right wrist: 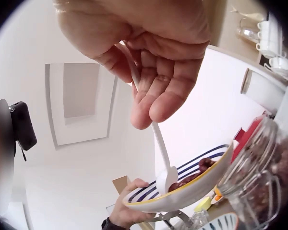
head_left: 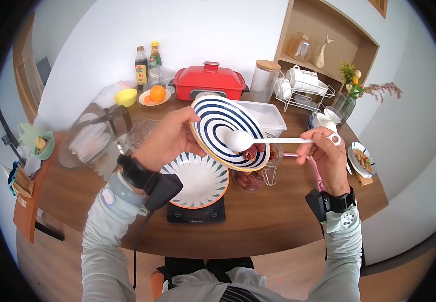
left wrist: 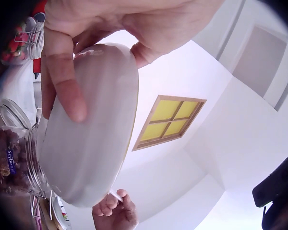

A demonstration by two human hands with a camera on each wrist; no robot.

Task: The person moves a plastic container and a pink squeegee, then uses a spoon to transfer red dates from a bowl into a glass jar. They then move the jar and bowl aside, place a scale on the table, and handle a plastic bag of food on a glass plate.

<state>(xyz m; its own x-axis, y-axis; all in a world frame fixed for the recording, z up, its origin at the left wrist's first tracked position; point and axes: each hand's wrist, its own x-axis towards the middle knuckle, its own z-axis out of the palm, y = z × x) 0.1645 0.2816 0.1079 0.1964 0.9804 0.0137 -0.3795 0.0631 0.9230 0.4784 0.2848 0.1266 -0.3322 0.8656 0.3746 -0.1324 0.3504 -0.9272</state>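
Observation:
My left hand (head_left: 169, 138) grips the rim of a blue-and-white striped bowl (head_left: 213, 117), thumb at the rim and fingers under its white outside. The bowl tilts steeply down to the right. Dark red, wrinkled pieces (head_left: 249, 153) gather at its low side. In my right hand (head_left: 326, 157) is the handle of a white spoon (head_left: 239, 141), its head inside the bowl against these pieces. Below the lowered rim stands a glass clip-top jar (left wrist: 14, 160) holding similar dark pieces, its mouth partly hidden by the bowl in the head view.
A leaf-patterned plate (head_left: 195, 187) rests on a black kitchen scale (head_left: 196, 215). Behind are a red cooker (head_left: 210, 82), a clear plastic box (head_left: 263, 115) and a cup rack (head_left: 303, 88). A glass lid (head_left: 95, 136) lies left; a food bowl (head_left: 361, 159) stands right.

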